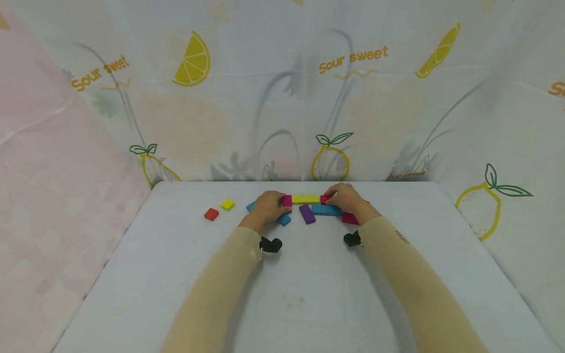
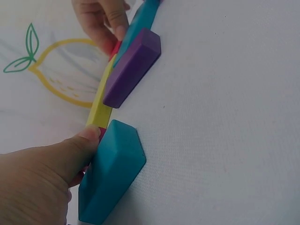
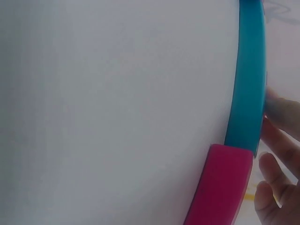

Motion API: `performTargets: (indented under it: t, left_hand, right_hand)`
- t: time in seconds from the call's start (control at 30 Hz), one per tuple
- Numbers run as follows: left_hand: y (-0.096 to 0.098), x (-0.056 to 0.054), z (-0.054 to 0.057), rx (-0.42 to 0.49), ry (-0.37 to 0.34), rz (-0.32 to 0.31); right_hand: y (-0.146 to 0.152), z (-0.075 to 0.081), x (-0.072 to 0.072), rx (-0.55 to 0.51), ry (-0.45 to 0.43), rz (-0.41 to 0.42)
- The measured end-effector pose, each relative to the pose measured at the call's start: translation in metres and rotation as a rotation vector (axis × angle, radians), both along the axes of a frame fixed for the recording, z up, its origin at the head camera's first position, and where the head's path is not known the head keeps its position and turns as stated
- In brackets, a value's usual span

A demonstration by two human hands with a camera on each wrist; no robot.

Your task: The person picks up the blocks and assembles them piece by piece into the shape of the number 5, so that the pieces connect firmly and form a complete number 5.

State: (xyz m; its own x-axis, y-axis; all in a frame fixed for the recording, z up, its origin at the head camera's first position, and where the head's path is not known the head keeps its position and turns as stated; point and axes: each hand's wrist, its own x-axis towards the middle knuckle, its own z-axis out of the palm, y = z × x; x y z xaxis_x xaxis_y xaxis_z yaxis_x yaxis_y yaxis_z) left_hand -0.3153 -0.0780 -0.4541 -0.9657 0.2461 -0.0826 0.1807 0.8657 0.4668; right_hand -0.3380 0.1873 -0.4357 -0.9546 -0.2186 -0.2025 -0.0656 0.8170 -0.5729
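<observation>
Table (image 1: 304, 294) white; near its far edge, yellow bar (image 1: 305, 199) lies crosswise between the hands. Left hand (image 1: 267, 207) pinches magenta block (image 1: 287, 199) at the bar's left end; right hand (image 1: 346, 197) pinches red block (image 1: 324, 200) at its right end. Nearer the person: blue bar (image 1: 326, 211), purple block (image 1: 307, 214) just left of it, crimson block (image 1: 350, 218) at its right end. Blue block (image 1: 284, 220) beside left thumb; red tile (image 1: 211, 214) and yellow tile (image 1: 227, 205) farther left, apart
</observation>
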Motion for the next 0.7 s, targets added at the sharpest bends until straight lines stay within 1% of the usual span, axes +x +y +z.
performTargets:
  t: [0.23,0.53,0.7]
  left_hand:
    - [0.0003,0.0013,0.0007,0.007,-0.003,0.004]
    - [0.0006,0.0002,-0.0012,0.002,0.0,0.009]
    - [0.0009,-0.0001,-0.0005,0.005,-0.011,0.013]
  right_hand:
    - [-0.0014,0.0009,0.0004,0.021,0.01,0.026]
    - [-0.0013,0.0014,0.0012,0.015,0.023,0.044]
    - [-0.0022,0.0007,0.0007,0.025,0.008,0.044]
